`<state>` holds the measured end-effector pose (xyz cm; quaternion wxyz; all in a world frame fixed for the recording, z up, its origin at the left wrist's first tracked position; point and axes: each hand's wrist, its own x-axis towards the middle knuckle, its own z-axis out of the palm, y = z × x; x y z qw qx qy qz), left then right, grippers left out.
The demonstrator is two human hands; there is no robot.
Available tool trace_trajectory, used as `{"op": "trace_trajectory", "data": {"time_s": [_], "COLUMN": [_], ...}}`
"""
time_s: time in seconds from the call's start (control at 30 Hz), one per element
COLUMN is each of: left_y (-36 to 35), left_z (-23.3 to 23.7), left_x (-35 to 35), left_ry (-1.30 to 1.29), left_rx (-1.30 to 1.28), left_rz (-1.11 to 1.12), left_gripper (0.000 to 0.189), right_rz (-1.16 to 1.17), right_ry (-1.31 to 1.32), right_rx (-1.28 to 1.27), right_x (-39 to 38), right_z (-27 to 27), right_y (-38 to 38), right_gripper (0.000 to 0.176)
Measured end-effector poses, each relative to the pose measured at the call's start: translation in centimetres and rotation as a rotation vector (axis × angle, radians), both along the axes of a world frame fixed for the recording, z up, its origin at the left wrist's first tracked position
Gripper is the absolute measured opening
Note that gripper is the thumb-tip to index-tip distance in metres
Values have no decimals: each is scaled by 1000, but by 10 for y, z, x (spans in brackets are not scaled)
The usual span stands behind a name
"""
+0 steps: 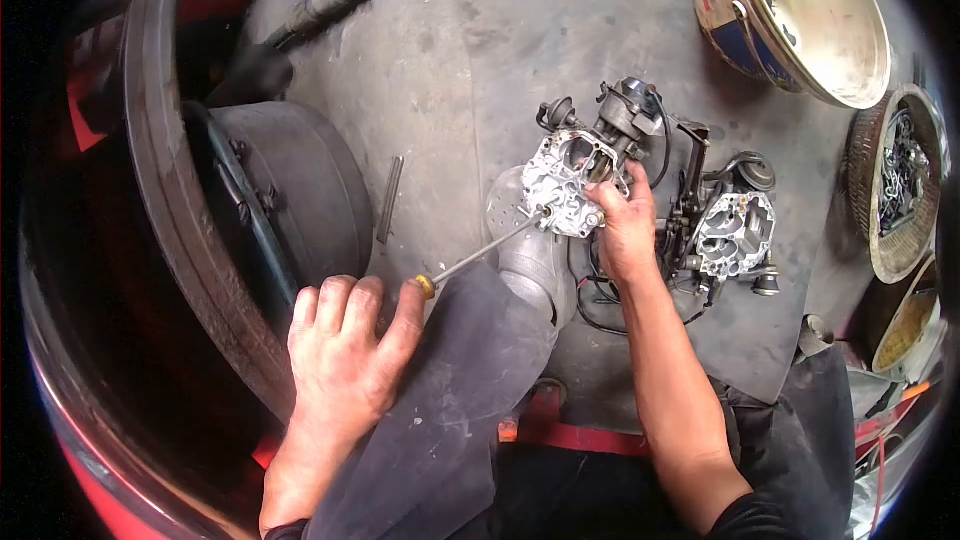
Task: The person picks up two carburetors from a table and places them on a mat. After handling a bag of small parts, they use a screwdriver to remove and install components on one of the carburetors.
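My left hand (345, 355) is closed on a screwdriver (482, 254) with a yellow handle end and a long thin shaft. The shaft's tip meets the lower left side of a silver carburetor (570, 180). Around the right edge of that carburetor my right hand (628, 225) is wrapped, thumb on its face; some fingers are hidden behind it. The carburetor is tilted so its bored face looks up at me, above my shoe (525, 265). A second carburetor part (735, 235), with dark linkages and hoses, lies on the floor to the right of my right hand.
A large bucket (725, 25) stands at the upper right. Beside it sits a basket (863, 175) of small metal parts. A curved metal frame (155, 110) and a dark round drum (295, 185) are on the left. A thin metal strip (391, 200) lies on the floor.
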<state>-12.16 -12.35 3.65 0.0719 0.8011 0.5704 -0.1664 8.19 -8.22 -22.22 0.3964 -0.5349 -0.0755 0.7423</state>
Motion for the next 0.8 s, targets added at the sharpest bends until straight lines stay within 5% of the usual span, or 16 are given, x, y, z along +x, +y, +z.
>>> {"op": "trace_trajectory", "data": {"time_s": [0.43, 0.67, 0.8], "left_y": [38, 37, 23], "left_z": [4, 3, -4], "left_x": [15, 18, 22], "left_ry": [74, 151, 138], "left_rx": [-32, -241, -153], "left_rz": [-276, -99, -177], "left_gripper": [36, 42, 47], "right_rz": [82, 106, 82], "right_ry": [-35, -36, -9], "right_rx": [-5, -4, 13], "right_x": [0, 1, 0], "right_z": [-2, -4, -10], "right_y": [1, 0, -5], "right_gripper": [57, 52, 47]}}
